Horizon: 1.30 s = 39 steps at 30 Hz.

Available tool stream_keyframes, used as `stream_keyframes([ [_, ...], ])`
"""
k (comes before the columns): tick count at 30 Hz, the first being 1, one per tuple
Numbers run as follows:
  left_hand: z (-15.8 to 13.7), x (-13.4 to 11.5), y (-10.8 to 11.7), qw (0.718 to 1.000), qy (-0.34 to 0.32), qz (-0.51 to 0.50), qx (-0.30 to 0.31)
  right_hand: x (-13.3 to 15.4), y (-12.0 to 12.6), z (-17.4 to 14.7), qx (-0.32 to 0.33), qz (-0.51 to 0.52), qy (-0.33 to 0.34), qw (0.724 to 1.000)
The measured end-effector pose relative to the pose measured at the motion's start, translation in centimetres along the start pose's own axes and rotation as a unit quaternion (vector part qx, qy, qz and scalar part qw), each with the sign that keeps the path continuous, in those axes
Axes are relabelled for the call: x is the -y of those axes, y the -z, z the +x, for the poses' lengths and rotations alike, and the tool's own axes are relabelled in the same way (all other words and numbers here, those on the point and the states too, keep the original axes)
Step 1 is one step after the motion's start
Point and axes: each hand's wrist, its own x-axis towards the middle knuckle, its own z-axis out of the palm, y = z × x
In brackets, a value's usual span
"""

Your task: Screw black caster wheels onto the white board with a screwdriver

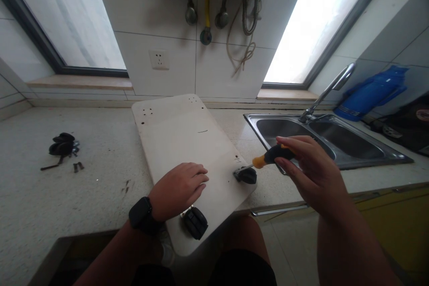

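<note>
A white board point(187, 143) with rounded corners lies slantwise on the countertop, its near end jutting past the edge. Two black caster wheels sit on its near end: one caster point(248, 175) at the right corner, another caster point(195, 222) at the near left. My right hand point(310, 170) grips the dark handle of a yellow-and-black screwdriver point(264, 158); its tip meets the mounting plate of the right caster. My left hand point(179, 187), a black watch on its wrist, rests on the board with fingers extended, just above the near left caster. Small holes mark the board's far corners.
More black casters point(63, 144) and loose screws point(78, 167) lie on the counter point(97, 205) at left. To the right are a steel double sink point(254, 120) with a faucet point(326, 91) and a blue thermos point(373, 91). Hoses and a socket point(159, 60) are on the wall.
</note>
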Motion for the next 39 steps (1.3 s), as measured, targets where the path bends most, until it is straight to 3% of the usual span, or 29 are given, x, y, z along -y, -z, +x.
stream_keyframes([
  [7, -0.1, 0.0, -0.1, 1.000, -0.002, 0.001, -0.001, 0.6, 0.3, 0.0, 0.041, 0.079, -0.021, 0.996],
  [14, -0.1, 0.1, -0.2, 1.000, -0.003, 0.000, -0.003, 0.1, -0.2, 0.5, -0.032, -0.100, 0.017, 0.994],
  [20, -0.1, 0.0, 0.0, 1.000, 0.000, 0.000, -0.004, 0.5, 0.5, 0.6, 0.051, 0.048, -0.002, 0.998],
  [28, -0.1, -0.1, 0.0, 1.000, -0.001, 0.003, -0.003, 0.8, 0.6, 1.3, 0.000, -0.136, 0.047, 0.990],
  [34, -0.1, -0.1, 0.0, 1.000, -0.002, 0.001, -0.006, 1.1, 1.0, 1.2, 0.086, 0.018, 0.031, 0.996],
  [39, -0.1, -0.1, -0.1, 1.000, -0.005, 0.000, -0.007, 1.3, 0.7, 1.4, 0.049, -0.051, 0.059, 0.996],
])
